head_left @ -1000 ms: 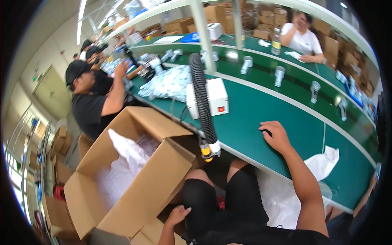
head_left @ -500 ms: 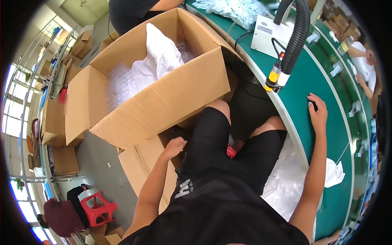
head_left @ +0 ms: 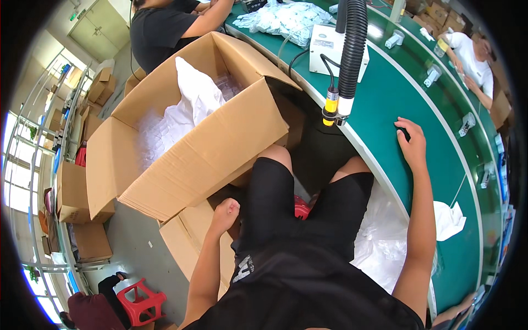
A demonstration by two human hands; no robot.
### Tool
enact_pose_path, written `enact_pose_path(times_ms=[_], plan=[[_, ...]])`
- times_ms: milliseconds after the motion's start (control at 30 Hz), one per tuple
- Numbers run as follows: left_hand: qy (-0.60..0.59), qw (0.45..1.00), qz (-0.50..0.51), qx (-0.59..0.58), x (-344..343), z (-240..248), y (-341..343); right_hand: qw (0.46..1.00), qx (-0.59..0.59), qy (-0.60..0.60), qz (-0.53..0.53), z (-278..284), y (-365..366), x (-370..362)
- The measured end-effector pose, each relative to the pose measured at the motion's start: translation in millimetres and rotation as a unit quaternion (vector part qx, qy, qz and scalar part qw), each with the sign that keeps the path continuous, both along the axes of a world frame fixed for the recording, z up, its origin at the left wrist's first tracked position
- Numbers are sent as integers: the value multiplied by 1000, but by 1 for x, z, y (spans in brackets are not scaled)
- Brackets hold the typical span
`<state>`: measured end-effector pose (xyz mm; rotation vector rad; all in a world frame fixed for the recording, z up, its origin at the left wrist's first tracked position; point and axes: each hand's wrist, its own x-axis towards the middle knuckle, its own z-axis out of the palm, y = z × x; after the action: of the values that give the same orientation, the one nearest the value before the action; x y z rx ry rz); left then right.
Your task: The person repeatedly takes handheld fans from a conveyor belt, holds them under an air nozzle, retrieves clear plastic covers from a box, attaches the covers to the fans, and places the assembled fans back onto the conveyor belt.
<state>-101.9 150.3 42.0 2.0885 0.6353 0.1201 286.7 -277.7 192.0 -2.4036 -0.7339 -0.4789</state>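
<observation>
My left hand [head_left: 224,216] is closed in a loose fist beside my left thigh, over the flaps of a lower cardboard box [head_left: 190,234]. Nothing shows in its fingers. On the green worktable [head_left: 379,104], my right hand [head_left: 412,144] rests with curled fingers around a small black object [head_left: 405,133], mostly hidden, whose kind I cannot make out. Ahead of my knees stands a large open cardboard box [head_left: 209,151], tilted, holding clear plastic pieces [head_left: 157,135] and a white sheet or bag [head_left: 195,91].
A white machine [head_left: 330,52] with a black ribbed hose [head_left: 353,49] stands at the table's far edge, near a heap of pale blue pieces [head_left: 291,19]. Small pale devices [head_left: 433,75] line the belt at right. Co-workers sit at far left and far right. A red stool [head_left: 141,302] stands behind left.
The view has tilted up and to the right, so the scene sits lower and further left. Both hands keep nearly the same pose; the co-workers ahead show more fully.
</observation>
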Motion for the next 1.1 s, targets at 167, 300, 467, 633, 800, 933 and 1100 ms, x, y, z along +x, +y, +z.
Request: enact_pose_path(times_ms=[167, 300, 467, 633, 800, 933, 1100], plan=[[-41, 998, -2, 52, 6, 9, -9, 1000, -6, -15, 5, 2, -3, 0], [-29, 997, -51, 42, 11, -9, -21, 1000, -11, -9, -5, 11, -5, -6], [14, 999, -37, 10, 14, -26, -14, 1000, 5, 12, 5, 13, 9, -11], [37, 990, -130, 31, 30, -8, 6, 1000, 15, 3, 6, 14, 2, -12], [28, 967, -191, 165, 33, 3, 10, 999, 8, 25, -36, 19, 9, -16], [-52, 975, -199, 85, 47, 33, 1, 999, 31, 24, -28, 23, 9, -13], [-50, 960, -274, -35, 83, 125, -24, 999, 44, 28, -13, 21, 8, -9]])
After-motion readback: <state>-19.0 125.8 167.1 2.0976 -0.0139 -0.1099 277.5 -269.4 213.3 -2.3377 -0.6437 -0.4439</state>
